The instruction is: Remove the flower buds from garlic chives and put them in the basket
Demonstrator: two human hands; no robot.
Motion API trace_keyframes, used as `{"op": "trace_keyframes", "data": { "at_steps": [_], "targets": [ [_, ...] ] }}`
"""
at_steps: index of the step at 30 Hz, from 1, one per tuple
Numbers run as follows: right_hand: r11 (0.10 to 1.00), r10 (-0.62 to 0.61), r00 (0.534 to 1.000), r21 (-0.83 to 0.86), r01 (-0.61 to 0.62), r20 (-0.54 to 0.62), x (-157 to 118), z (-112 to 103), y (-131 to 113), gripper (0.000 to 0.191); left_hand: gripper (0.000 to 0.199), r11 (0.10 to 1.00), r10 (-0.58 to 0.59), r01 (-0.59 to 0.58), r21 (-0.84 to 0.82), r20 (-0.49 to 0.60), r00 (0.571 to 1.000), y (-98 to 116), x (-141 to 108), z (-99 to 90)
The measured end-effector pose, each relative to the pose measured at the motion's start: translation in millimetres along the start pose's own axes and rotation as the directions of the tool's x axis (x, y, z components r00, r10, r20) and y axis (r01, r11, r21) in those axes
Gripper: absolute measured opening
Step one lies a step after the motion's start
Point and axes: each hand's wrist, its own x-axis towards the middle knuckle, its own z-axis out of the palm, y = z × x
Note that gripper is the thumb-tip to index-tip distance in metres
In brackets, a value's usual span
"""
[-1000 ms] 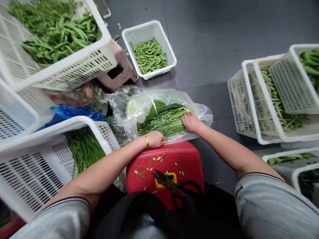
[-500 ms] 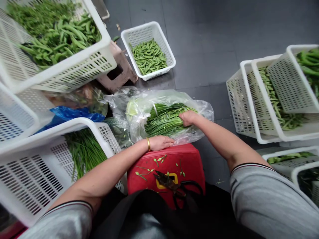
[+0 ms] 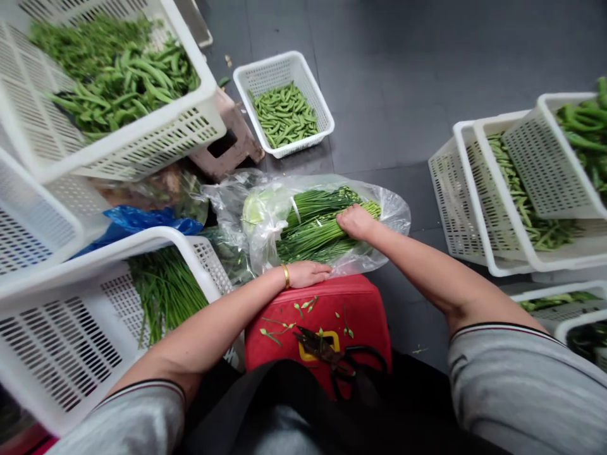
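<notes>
Inside the plastic bag, the chive bundle, gripped by the right hand, is best handled gently.

The stool is glowing red, its frame-shaped detail showing yellow beneath black shear handles. The bundled stems are running in fine, deep-green lines towards lighter yellow-green tips. The small basket is showing white, patterned with rows of little holes. The sleeve is showing grey with dark, striped trim, the bracelet gleaming gold, the crumpled plastic shining blue.
</notes>
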Motion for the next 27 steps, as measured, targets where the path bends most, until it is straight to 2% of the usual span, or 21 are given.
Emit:
{"op": "trace_keyframes", "data": {
  "at_steps": [3,8,12,14,16,18,19,22,24,25,27],
  "targets": [
    [1.000,-0.006,1.000,0.013,0.006,-0.019,-1.6,-7.8,-0.5,0.035,0.041,1.000,-0.005,0.004,-0.017,-0.011,1.000,-0.5,-0.1,0.3],
    [0.999,0.021,0.999,0.047,-0.024,0.047,-5.4,-19.7,-1.2,0.031,0.046,0.999,-0.025,0.025,0.027,0.002,1.000,1.1,-0.1,0.0],
    [0.996,0.069,0.991,0.042,-0.075,0.116,-5.7,-37.8,-4.4,0.030,0.045,0.998,-0.054,0.054,0.012,0.013,0.998,2.8,0.9,-1.1],
    [0.994,0.087,0.984,0.044,-0.095,0.158,-4.6,-50.8,-4.9,0.028,0.041,0.993,-0.109,0.109,-0.049,-0.004,0.994,4.4,1.8,-2.4],
    [0.990,0.122,0.973,0.047,-0.133,0.195,-3.9,-65.7,-3.6,0.029,0.042,0.952,-0.215,0.188,-0.242,-0.091,0.972,8.9,3.7,-4.6],
    [0.982,0.167,0.957,0.048,-0.183,0.237,-5.4,-81.8,-2.2,0.031,0.050,0.854,-0.331,0.211,-0.475,-0.183,0.926,18.5,7.6,-7.8],
    [0.977,0.187,0.949,0.049,-0.206,0.255,-7.5,-90.1,-2.8,0.032,0.055,0.778,-0.381,0.188,-0.600,-0.213,0.900,25.5,10.5,-9.6],
    [0.969,0.216,0.941,0.060,-0.239,0.261,-22.1,-113.6,-18.3,0.032,0.064,0.451,-0.447,-0.023,-0.892,-0.248,0.860,52.3,22.3,-14.8],
    [0.968,0.222,0.952,0.071,-0.241,0.210,-38.8,-125.8,-42.5,0.031,0.061,0.201,-0.451,-0.249,-0.947,-0.315,0.835,69.9,28.8,-16.8],
    [0.968,0.224,0.959,0.077,-0.240,0.173,-49.0,-130.3,-57.8,0.032,0.058,0.138,-0.435,-0.339,-0.931,-0.364,0.823,77.1,30.0,-17.1],
    [0.967,0.230,0.968,0.092,-0.239,0.096,-72.4,-136.3,-90.8,0.038,0.051,0.127,-0.361,-0.415,-0.901,-0.431,0.827,87.6,26.5,-15.5]
  ]
}}
